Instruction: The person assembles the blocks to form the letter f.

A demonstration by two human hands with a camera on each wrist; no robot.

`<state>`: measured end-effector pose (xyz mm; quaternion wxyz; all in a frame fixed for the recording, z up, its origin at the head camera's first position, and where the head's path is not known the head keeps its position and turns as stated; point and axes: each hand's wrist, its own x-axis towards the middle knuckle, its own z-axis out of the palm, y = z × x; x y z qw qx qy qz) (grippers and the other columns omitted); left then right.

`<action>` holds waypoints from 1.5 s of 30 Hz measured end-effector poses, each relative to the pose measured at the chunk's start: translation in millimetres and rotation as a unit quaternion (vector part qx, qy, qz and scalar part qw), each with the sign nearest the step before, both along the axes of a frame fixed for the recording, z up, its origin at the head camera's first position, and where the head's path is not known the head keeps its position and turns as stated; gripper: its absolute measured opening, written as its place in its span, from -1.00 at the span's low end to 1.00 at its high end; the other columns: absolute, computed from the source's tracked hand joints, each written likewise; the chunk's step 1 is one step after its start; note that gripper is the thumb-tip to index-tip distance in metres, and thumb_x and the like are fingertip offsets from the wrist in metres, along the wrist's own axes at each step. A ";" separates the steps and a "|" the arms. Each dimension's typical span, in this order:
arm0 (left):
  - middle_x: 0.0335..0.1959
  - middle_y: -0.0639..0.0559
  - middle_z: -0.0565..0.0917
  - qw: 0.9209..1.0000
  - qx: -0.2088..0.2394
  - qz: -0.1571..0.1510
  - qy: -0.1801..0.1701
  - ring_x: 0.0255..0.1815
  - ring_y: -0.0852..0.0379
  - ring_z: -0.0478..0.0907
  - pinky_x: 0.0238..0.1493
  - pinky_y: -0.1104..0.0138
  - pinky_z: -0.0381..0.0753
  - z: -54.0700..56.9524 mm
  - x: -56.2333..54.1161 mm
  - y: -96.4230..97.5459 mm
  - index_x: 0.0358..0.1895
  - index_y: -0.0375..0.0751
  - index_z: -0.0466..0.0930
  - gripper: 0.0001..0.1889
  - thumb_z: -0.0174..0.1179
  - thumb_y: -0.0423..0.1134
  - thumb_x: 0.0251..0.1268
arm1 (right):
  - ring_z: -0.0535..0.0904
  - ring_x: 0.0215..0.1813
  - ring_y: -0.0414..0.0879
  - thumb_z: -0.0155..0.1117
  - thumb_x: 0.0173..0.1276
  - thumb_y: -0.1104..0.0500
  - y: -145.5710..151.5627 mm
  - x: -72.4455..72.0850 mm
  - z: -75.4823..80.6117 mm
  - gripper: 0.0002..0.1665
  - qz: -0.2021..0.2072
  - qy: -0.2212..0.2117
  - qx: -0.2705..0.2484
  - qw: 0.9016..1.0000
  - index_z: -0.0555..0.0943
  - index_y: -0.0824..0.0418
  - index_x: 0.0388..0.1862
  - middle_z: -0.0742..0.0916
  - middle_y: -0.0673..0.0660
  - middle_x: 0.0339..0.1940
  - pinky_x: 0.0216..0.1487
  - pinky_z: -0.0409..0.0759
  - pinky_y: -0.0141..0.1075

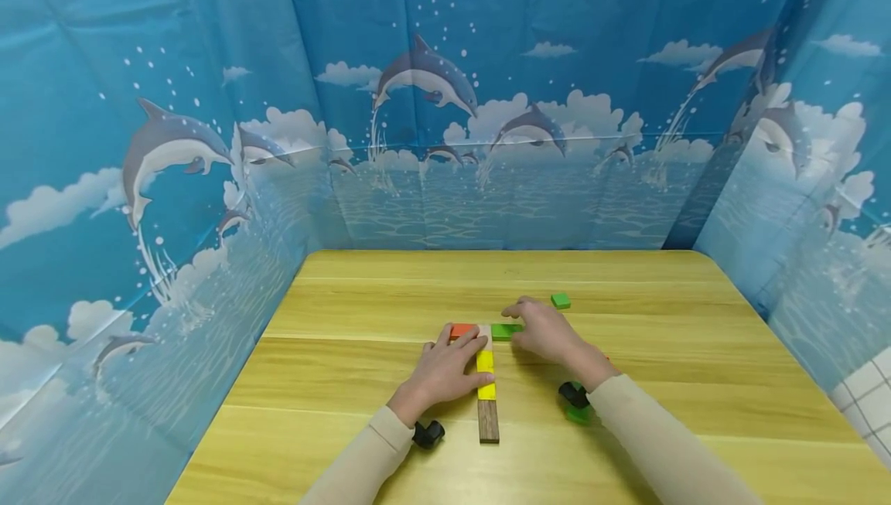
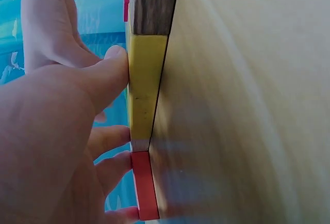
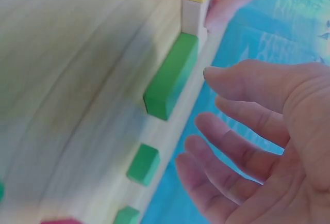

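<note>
Blue dolphin-print sheeting (image 1: 445,207) backs the wood-grain table (image 1: 376,277), left fingers (image 2: 114,171) spread touching blocks (image 2: 146,84), right fingers (image 3: 232,140) apart.

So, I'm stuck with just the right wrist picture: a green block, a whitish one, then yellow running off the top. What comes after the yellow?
Observer: The head view shows a dark brown block beyond the yellow part.
Visitor: And that other hand poking in at the top, where's its thumb?
Observer: That's the person's left hand; in the left wrist view its thumb touches the side of the yellow part.
Visitor: All I see is bare skin. Short sleeves?
Observer: No, the head view shows long beige sleeves on both arms.
</note>
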<state>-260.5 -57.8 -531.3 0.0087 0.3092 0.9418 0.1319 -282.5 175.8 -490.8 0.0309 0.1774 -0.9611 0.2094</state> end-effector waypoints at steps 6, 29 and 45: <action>0.62 0.13 0.12 1.000 -0.011 0.009 0.001 0.61 -0.30 -0.12 0.29 -0.32 0.21 2.3 0.9 -2.6 0.59 0.14 0.20 -0.21 0.02 0.39 0.39 | 0.65 0.02 0.12 0.45 0.28 0.24 10.1 12.7 8.3 -0.51 0.001 0.028 -0.011 1.000 0.66 0.22 0.22 0.67 0.16 0.08 -0.11 0.65 -0.03; 0.62 0.14 0.11 1.000 -0.006 0.000 0.002 0.61 -0.27 -0.12 0.29 -0.32 0.20 -1.3 0.7 0.0 0.59 0.15 0.19 -0.20 -0.01 0.41 0.39 | 0.66 -0.19 0.04 0.53 0.21 0.23 62.0 64.6 10.5 -0.57 -0.015 0.095 -0.024 0.995 0.73 0.20 0.09 0.70 0.12 -0.13 -0.22 0.63 -0.11; 0.62 0.14 0.12 1.000 0.001 0.001 -0.004 0.61 -0.28 -0.12 0.30 -0.33 0.18 2.2 2.4 1.0 0.59 0.14 0.21 -0.21 0.02 0.40 0.39 | 0.57 -0.25 -0.10 0.55 0.22 0.11 86.5 86.1 -6.3 -0.55 -0.016 0.061 -0.029 0.998 0.74 0.17 0.09 0.71 0.00 -0.18 -0.26 0.53 -0.21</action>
